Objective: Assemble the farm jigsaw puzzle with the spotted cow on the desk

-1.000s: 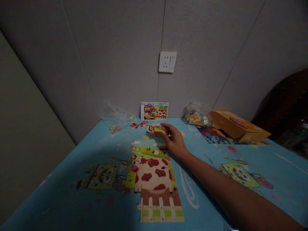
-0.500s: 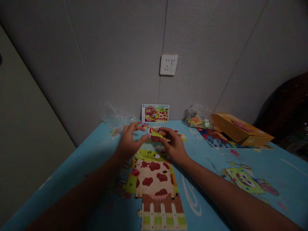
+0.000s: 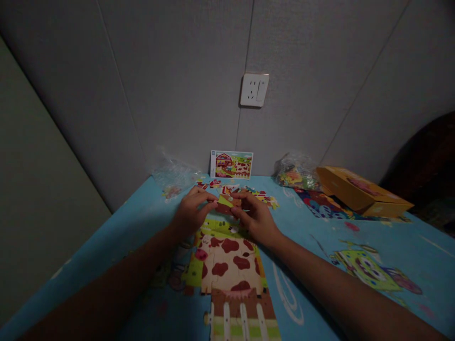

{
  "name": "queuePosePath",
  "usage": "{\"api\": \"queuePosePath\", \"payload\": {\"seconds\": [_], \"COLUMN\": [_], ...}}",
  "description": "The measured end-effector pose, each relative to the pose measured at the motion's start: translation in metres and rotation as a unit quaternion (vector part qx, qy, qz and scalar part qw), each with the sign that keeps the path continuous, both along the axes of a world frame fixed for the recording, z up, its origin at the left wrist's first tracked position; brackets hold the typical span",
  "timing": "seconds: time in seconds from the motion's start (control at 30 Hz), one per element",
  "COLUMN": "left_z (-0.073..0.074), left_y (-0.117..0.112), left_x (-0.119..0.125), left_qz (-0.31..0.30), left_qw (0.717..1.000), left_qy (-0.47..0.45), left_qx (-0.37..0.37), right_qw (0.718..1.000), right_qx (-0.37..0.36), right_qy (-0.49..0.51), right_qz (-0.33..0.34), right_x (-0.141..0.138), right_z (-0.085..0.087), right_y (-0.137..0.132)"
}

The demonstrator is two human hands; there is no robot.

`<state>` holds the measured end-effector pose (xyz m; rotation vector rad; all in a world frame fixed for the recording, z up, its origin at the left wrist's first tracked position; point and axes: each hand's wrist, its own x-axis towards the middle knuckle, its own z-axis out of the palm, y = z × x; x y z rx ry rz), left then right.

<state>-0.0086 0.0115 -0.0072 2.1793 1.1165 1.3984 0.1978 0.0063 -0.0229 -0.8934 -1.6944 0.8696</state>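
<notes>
Between both hands, a green and brown puzzle piece (image 3: 225,202) is held up above the table. My left hand (image 3: 192,209) pinches its left edge with thumb and fingers. From the right, my right hand (image 3: 256,214) grips the same piece, thumb below and fingers on top. Under and in front of the hands lies a partly joined cow puzzle (image 3: 231,265), showing a spotted cow, a green field and a white fence. Loose puzzle pieces (image 3: 265,197) are scattered behind the hands, some partly hidden by them.
A farm picture card (image 3: 232,165) leans against the wall below a socket (image 3: 254,90). Clear plastic wrap (image 3: 174,173) lies at the back left. A bag of pieces (image 3: 296,174) and a yellow box (image 3: 362,192) on a dark blue printed sheet (image 3: 318,208) are at the right.
My left hand has closed from a spread pose onto the piece's left edge. The right hand keeps its hold on the piece, which is now turned more toward view.
</notes>
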Motion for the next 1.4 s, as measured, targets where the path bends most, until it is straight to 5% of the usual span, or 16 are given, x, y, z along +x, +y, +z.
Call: {"api": "queuePosePath", "payload": {"seconds": [0.2,0.4,0.57,0.73,1.03,1.4], "left_z": [-0.002,0.000,0.012,0.018,0.017,0.017], "left_y": [-0.001,0.006,0.021,0.025,0.023,0.027], "left_x": [0.007,-0.003,-0.039,-0.058,-0.057,-0.058], "left_qz": [-0.147,-0.061,0.077,0.069,0.113,0.143], "left_qw": [0.942,0.966,0.991,0.974,0.977,0.972], "left_qy": [-0.168,-0.161,0.082,0.211,0.174,0.100], "left_qx": [-0.251,-0.191,-0.067,-0.046,-0.054,-0.157], "right_qw": [0.999,0.998,0.995,0.995,0.993,0.991], "right_qx": [-0.031,-0.027,0.021,0.018,0.008,0.019], "right_qy": [0.015,-0.050,-0.093,-0.098,-0.111,-0.129], "right_qz": [-0.019,0.029,-0.029,-0.031,-0.034,-0.036], "right_x": [-0.012,-0.012,-0.003,-0.001,0.000,0.001], "right_z": [0.000,0.008,0.008,0.004,0.007,0.006], "right_y": [-0.009,-0.017,-0.010,-0.007,-0.007,-0.004]}}
